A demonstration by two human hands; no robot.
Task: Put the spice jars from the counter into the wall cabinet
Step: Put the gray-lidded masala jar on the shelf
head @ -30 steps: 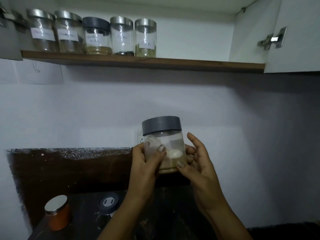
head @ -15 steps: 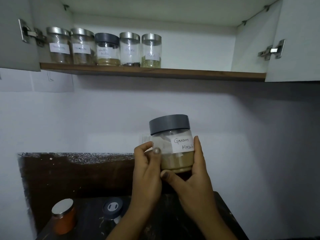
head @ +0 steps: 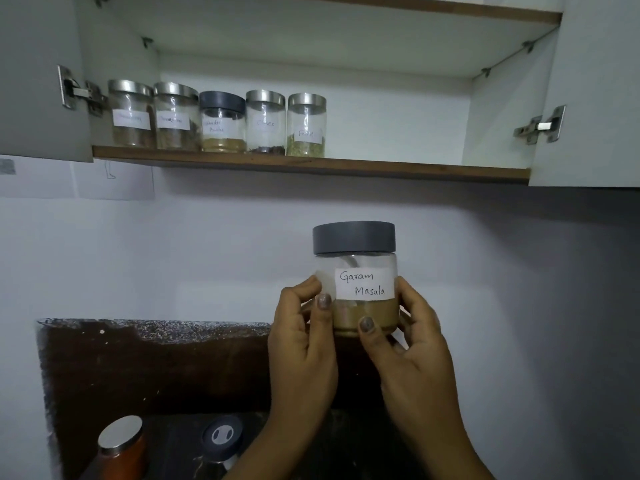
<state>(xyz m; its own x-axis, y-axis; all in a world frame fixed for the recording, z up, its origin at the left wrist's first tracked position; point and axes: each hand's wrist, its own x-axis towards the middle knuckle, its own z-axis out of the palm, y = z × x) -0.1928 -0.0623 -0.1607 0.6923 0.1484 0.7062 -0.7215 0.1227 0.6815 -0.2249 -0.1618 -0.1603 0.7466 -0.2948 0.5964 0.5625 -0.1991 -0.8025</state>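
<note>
Two hands hold the Garam Masala jar (head: 356,271) up below the open wall cabinet (head: 502,109).

At lower left on the counter (head: 169,441) stand an orange-filled jar (head: 121,448) with a steel lid and, beside it, a grey-lidded jar (head: 221,441). Above, five labelled jars (head: 221,123) line the left end of the cabinet shelf (head: 381,168). The left hand (head: 301,348) and right hand (head: 415,348) clasp the Garam Masala jar from either side, upright, with its label facing the camera.
</note>
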